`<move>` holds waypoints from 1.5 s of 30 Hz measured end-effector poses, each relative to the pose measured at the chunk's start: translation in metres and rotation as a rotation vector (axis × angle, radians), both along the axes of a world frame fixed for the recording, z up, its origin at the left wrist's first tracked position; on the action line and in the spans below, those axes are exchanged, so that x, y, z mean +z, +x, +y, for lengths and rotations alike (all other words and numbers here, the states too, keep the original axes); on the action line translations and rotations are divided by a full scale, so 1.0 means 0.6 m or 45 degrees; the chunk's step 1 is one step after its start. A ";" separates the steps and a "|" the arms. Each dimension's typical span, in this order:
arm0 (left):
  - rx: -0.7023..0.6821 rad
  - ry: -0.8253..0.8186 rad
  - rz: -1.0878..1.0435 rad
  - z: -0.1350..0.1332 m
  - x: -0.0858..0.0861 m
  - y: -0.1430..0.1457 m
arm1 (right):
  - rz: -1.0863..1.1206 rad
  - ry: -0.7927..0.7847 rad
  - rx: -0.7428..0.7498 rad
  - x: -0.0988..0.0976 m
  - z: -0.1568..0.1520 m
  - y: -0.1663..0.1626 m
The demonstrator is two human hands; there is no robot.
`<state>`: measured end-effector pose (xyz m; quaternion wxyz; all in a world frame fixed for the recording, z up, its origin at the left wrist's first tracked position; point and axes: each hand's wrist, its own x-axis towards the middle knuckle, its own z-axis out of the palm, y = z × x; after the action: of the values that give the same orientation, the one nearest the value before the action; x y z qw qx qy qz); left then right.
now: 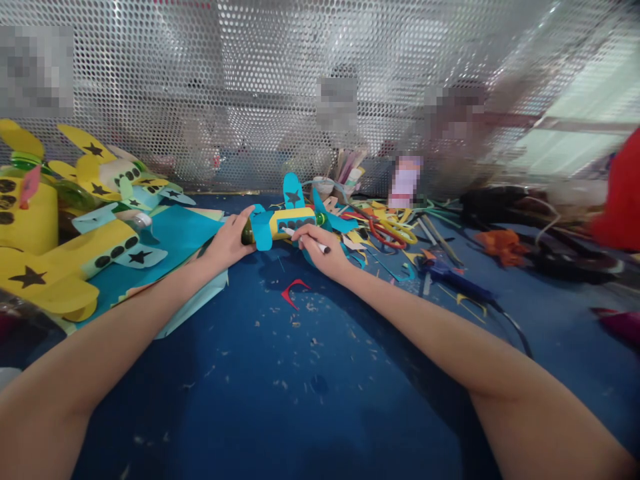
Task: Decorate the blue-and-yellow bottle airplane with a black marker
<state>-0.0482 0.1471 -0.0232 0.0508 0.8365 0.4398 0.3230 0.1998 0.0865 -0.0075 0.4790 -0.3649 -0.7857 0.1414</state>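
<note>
A small craft plane (286,223) made of a green bottle wrapped in yellow paper, with blue wings and tail, lies on the blue table (310,387). My left hand (229,241) grips its left end, fingers curled round the bottle. My right hand (320,248) is closed on a white pen-like stick (307,241), its tip against the plane's yellow body near a row of black window dots.
Several finished yellow-and-blue bottle planes (75,220) are piled at the left on blue paper sheets. Scissors (393,233), paper scraps and a blue glue gun (450,277) with its cable lie to the right. A perforated metal screen (250,100) closes the back.
</note>
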 end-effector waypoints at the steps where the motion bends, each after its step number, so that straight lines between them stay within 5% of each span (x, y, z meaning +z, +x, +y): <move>1: 0.000 0.000 0.003 0.000 0.000 0.000 | 0.001 -0.001 0.000 0.000 0.000 0.000; 45: 0.005 0.030 0.036 0.000 0.000 0.000 | -0.018 0.022 0.015 0.001 0.000 0.000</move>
<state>-0.0479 0.1471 -0.0233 0.0339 0.8408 0.4381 0.3163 0.1996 0.0866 -0.0068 0.4757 -0.3570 -0.7924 0.1350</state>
